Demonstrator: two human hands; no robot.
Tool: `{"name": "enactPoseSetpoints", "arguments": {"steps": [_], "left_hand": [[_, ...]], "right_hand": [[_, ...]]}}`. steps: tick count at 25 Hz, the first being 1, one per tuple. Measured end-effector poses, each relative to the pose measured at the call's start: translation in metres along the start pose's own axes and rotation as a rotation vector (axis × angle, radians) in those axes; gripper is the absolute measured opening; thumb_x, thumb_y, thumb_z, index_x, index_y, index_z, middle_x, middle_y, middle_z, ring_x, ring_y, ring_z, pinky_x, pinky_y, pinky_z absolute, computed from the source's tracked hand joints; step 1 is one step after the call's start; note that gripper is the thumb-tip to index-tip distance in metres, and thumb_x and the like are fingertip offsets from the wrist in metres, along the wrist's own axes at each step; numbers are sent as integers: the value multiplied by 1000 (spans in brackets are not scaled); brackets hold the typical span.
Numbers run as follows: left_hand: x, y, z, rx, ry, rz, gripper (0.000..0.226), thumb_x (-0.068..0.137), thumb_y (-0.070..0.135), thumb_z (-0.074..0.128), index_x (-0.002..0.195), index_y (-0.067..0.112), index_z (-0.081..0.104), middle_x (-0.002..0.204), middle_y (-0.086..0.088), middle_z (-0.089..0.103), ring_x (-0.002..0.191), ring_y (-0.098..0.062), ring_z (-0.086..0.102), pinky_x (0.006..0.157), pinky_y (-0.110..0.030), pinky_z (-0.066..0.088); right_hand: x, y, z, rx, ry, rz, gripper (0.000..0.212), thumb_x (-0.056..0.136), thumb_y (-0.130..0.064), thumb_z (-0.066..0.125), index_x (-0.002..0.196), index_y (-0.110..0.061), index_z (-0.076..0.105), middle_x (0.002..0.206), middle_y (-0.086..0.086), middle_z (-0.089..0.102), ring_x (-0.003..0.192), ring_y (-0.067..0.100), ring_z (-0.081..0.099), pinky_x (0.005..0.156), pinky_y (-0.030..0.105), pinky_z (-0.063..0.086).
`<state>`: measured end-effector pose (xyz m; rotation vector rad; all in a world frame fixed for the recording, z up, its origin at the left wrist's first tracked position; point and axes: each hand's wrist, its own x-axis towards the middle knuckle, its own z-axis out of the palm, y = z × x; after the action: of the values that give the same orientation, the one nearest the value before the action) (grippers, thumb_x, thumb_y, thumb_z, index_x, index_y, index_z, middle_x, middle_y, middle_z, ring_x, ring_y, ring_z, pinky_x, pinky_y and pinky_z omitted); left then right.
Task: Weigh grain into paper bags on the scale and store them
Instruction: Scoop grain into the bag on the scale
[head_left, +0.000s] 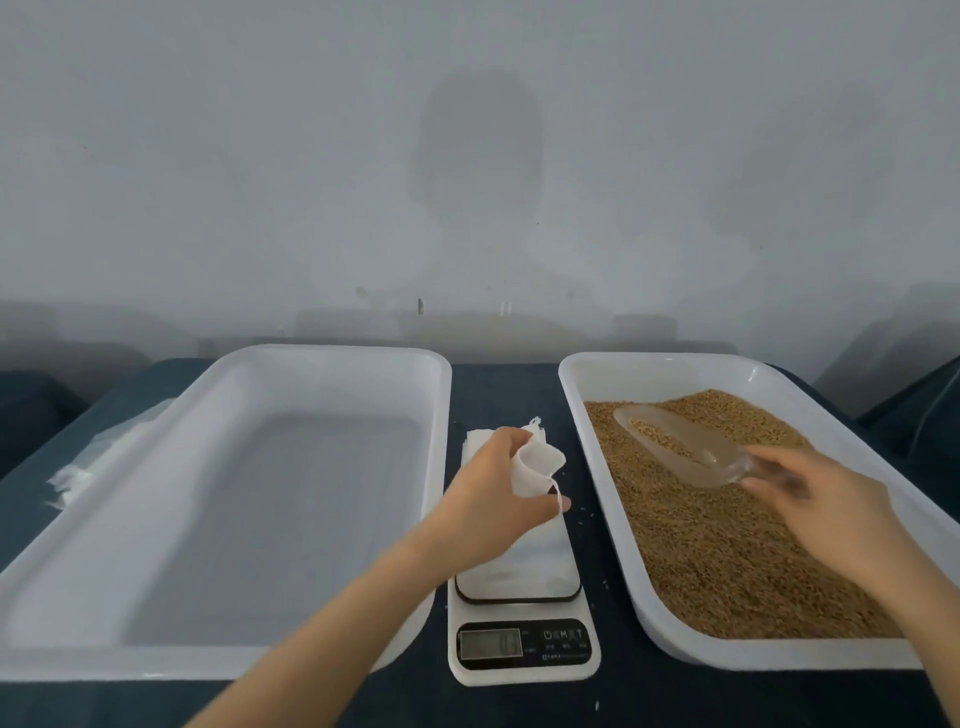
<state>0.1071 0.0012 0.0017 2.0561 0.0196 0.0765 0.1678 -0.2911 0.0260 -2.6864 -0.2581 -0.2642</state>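
Grain (727, 561), brown and loose, fills the white rectangular plastic tray (675, 374) at 3 o'clock of the white digital scale (524, 608). A small white paper bag (540, 462) is pinched over the scale's far end by the curled fingers of the left hand (493, 483). A clear plastic scoop (675, 441), part-loaded, is gripped by its handle in the right hand (831, 504); its long axis runs from 10 to 4 o'clock. From the bag it lies at 3 o'clock, so a swing towards 9 is judged necessary.
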Motion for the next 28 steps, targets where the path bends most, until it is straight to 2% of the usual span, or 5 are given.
{"name": "enactPoseSetpoints", "arguments": {"steps": [4,7,12,19,28], "left_hand": [[3,-10,-13,87,-78,-43,62,74,42,76,117,37,32,99,26,44,86,-3,53,59,-8,40],[4,-17,-7,84,-75,-30,63,72,41,78,115,38,32,101,26,43,88,-2,52,63,-9,40],[5,-16,0,71,-133,-56,59,72,40,76,112,37,34,98,19,49,84,-6,55,52,-5,39],[9,-20,4,76,-192,-98,64,74,40,76,123,28,36,109,6,53,95,-13,55,79,-24,52],[12,-22,2,38,-189,-53,53,75,42,75,115,29,42,101,13,56,84,-8,59,60,-11,43]], "right_hand": [[4,-26,3,63,-3,-66,39,83,-26,62,121,-28,59,103,-12,64,91,11,60,88,40,49],[5,-39,-1,57,-62,-148,41,83,-26,61,123,-32,57,108,-17,62,108,14,56,107,53,33],[7,-55,-14,-73,-25,-312,37,83,-34,62,118,-45,56,109,-29,54,114,7,43,109,40,13],[18,-69,-14,-221,-14,-434,35,85,-38,61,117,-50,56,97,-32,49,104,2,37,105,30,5],[21,-77,-15,-309,-9,-496,33,86,-40,59,118,-48,57,95,-28,49,103,4,39,103,28,1]]}}
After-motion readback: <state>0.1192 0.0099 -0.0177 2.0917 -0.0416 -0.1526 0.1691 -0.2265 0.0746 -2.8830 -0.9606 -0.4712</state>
